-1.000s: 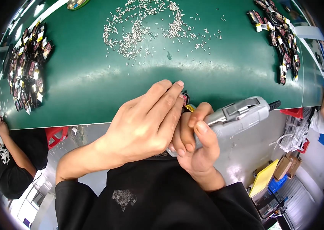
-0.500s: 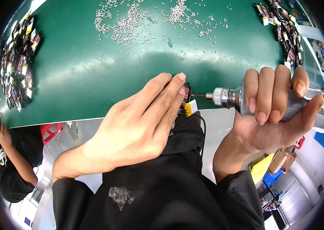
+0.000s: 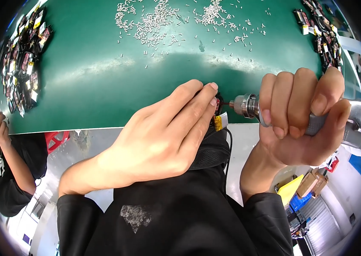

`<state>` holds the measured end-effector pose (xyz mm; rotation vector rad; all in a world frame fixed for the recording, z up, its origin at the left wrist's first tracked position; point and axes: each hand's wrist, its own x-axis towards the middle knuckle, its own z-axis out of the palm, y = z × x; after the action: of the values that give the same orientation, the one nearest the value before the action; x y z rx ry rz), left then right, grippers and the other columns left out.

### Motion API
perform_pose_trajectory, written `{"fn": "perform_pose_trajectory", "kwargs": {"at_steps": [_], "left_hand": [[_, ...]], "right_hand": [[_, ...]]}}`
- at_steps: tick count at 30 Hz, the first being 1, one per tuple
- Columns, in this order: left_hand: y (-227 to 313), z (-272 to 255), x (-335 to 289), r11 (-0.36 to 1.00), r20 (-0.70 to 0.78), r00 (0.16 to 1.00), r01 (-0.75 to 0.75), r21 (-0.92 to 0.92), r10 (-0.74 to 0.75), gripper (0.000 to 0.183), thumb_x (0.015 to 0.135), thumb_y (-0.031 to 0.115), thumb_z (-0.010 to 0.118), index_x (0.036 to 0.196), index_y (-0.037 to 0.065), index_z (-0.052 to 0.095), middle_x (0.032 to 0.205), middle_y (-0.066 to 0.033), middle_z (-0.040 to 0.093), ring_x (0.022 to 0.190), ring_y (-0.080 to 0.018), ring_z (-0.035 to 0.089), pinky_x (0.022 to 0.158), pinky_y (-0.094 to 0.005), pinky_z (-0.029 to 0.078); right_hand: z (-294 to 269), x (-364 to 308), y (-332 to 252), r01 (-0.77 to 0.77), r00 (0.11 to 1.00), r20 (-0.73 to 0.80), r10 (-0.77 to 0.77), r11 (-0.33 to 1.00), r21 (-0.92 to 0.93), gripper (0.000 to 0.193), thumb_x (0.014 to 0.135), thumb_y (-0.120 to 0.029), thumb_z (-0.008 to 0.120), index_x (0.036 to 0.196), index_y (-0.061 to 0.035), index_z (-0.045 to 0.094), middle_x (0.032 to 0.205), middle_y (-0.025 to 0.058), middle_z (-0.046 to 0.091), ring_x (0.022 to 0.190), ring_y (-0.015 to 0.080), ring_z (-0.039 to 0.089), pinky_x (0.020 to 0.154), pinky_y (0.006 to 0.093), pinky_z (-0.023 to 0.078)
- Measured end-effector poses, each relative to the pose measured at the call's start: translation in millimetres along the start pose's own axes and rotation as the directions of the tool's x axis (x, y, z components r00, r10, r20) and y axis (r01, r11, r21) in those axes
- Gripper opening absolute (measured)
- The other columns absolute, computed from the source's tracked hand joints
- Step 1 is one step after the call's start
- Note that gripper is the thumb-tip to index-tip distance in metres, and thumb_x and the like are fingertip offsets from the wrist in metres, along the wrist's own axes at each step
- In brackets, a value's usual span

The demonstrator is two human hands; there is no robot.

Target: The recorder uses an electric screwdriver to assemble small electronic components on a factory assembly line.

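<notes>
At the table's near edge, my left hand [image 3: 159, 136] holds a small black electronic device with a red circuit board [image 3: 219, 103]. Its long fingers lie together over the device and hide most of it. A piece with white and yellow wrapping [image 3: 221, 121] sticks out below the board. Wrapped in my right hand [image 3: 300, 113] is a grey electric screwdriver [image 3: 246, 106], lying level with its metal nose toward the device. The thin bit reaches the side of the board; whether it sits in a screw is too small to tell.
Loose small screws [image 3: 157, 23] lie scattered over the far part of the green table [image 3: 95, 85]. Heaps of similar devices stand at the left [image 3: 24, 64] and the far right [image 3: 323, 38]. Another person's hand [image 3: 0, 128] is at the left edge. Cardboard boxes [image 3: 310, 185] stand lower right.
The screwdriver has come left toward the device, so less of its bit shows. My left hand still holds the device. The whole view has shifted slightly.
</notes>
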<state>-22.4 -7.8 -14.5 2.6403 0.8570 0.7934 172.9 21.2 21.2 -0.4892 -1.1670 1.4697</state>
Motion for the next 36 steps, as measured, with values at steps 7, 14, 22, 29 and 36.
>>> {"fn": "perform_pose_trajectory", "kwargs": {"at_steps": [7,14,22,29,36], "left_hand": [[6,-19,9,0.996,0.051,0.998,-0.033,0.078,0.029,0.043,0.059,0.002,0.065,0.099,-0.012,0.059,0.109,-0.0215,0.058,0.097,-0.0343,0.058,0.072,-0.0372,0.055],[7,-16,-11,0.996,0.019,0.998,-0.058,0.064,0.056,0.036,0.069,0.005,0.059,0.101,-0.012,0.059,0.109,-0.021,0.058,0.105,-0.0318,0.055,0.082,-0.0353,0.051],[-97,-165,-72,0.662,-0.5,0.806,0.566,0.491,-0.318,0.04,0.077,-0.004,0.059,0.116,-0.003,0.051,0.116,-0.0191,0.054,0.11,-0.0357,0.049,0.093,-0.0416,0.042],[-114,-153,-62,0.722,-0.454,0.834,0.52,0.456,-0.314,0.032,0.074,0.006,0.067,0.105,0.003,0.058,0.106,-0.0164,0.054,0.099,-0.0337,0.052,0.084,-0.0412,0.045],[-42,-61,-14,0.864,-0.127,0.953,0.304,0.402,-0.276,0.025,0.068,0.012,0.063,0.088,-0.002,0.058,0.091,-0.0114,0.05,0.089,-0.0256,0.05,0.076,-0.0337,0.045]], "right_hand": [[13,12,-1,0.076,0.996,0.056,-0.069,0.989,-0.124,0.023,0.094,-0.026,0.047,0.081,-0.008,0.041,0.051,-0.0037,0.036,0.038,0.0061,0.03,0.043,0.0223,0.032],[1,1,7,0.08,0.986,0.127,-0.112,0.97,0.23,0.028,0.082,-0.022,0.07,0.08,-0.0048,0.047,0.05,-0.0017,0.045,0.036,0.008,0.04,0.035,0.0205,0.034],[-9,-29,10,0.313,0.94,-0.281,-0.196,0.825,0.471,0.02,0.091,-0.016,0.056,0.088,-0.007,0.039,0.044,-0.0027,0.035,0.035,0.0063,0.032,0.037,0.0201,0.033],[1,-44,31,0.23,0.937,-0.342,-0.068,0.859,0.457,0.013,0.097,-0.016,0.045,0.094,-0.0055,0.038,0.049,-0.0045,0.029,0.039,0.0037,0.027,0.041,0.018,0.028],[-4,-51,26,0.097,0.946,-0.308,0.102,0.816,0.569,0.021,0.087,-0.023,0.059,0.095,-0.0043,0.054,0.054,-0.0024,0.029,0.046,0.0089,0.025,0.048,0.0253,0.026]]}}
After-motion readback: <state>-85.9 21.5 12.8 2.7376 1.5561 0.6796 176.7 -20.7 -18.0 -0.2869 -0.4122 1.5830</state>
